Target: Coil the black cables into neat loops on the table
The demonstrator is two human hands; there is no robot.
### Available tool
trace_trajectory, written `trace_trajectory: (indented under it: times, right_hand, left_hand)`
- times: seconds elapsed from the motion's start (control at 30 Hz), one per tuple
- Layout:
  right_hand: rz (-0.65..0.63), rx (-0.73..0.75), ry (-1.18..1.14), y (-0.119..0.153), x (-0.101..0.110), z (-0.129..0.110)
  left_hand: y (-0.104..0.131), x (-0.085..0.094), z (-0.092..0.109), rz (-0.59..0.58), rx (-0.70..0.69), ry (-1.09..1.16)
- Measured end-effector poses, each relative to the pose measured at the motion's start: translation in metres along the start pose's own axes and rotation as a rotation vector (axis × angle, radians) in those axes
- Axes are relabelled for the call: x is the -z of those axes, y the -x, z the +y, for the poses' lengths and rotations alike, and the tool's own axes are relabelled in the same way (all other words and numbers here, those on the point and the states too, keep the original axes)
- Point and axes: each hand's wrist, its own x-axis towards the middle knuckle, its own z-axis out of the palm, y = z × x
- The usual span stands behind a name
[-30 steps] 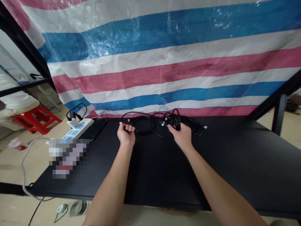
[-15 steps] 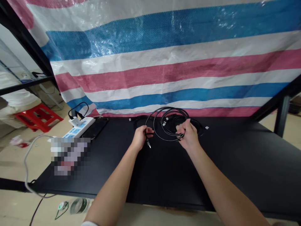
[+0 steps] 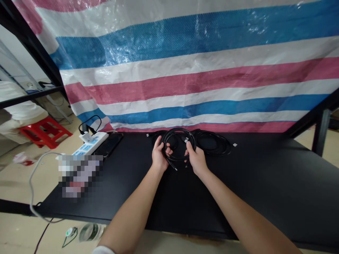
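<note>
A black cable (image 3: pixel 178 159) is wound into a round coil that I hold up above the table. My left hand (image 3: pixel 160 155) is closed on the coil's left side, the thumb pointing up. Around its right side my right hand (image 3: pixel 196 158) has its fingers wrapped. One plug end of the cable hangs below the coil by my left hand, its metal tip showing. Behind and to the right a second coiled black cable (image 3: pixel 225 152) lies on the table, a light connector at its far right. More black cable is partly hidden behind my left hand.
On the left of the black table (image 3: pixel 265 183) lie a white power strip (image 3: pixel 91 144) with a plugged-in adapter and a dark phone (image 3: pixel 112 144). A striped sheet (image 3: pixel 185 81) hangs along the back. A person sits on a red stool (image 3: pixel 45 131) beyond the left edge.
My right hand has moved left and my hands are closer together. The loose, wide loops have become a smaller, tighter coil held between both hands.
</note>
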Motion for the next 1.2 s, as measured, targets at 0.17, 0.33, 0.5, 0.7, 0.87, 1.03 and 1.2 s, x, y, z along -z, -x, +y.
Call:
trace_trajectory:
  times: [0.17, 0.33, 0.5, 0.7, 0.87, 1.03, 1.2]
  right_hand:
    - [0.098, 0.210, 0.573, -0.007, 0.002, -0.007]
    - [-0.078, 0.071, 1.101, -0.017, -0.015, -0.036]
    - [-0.167, 0.027, 1.170, -0.033, -0.043, -0.043]
    - [-0.157, 0.044, 1.156, -0.049, -0.058, -0.036]
    - [-0.176, 0.057, 1.177, -0.054, -0.056, -0.035]
    - [-0.144, 0.227, 1.333, -0.046, -0.056, -0.034]
    - [-0.192, 0.494, 1.335, -0.047, -0.051, -0.026]
  left_hand:
    - [-0.010, 0.002, 0.002, 0.063, -0.088, -0.078]
    - [-0.027, 0.015, 0.003, 0.095, -0.262, -0.358]
    - [-0.033, 0.028, 0.013, 0.309, -0.430, -0.765]
    - [-0.027, 0.028, 0.016, 0.330, -0.435, -1.136]
    - [-0.027, 0.030, 0.009, 0.271, -0.457, -1.162]
    - [-0.022, 0.031, 0.004, 0.239, -0.495, -1.382]
    - [-0.016, 0.030, 0.006, 0.097, -0.562, -1.593]
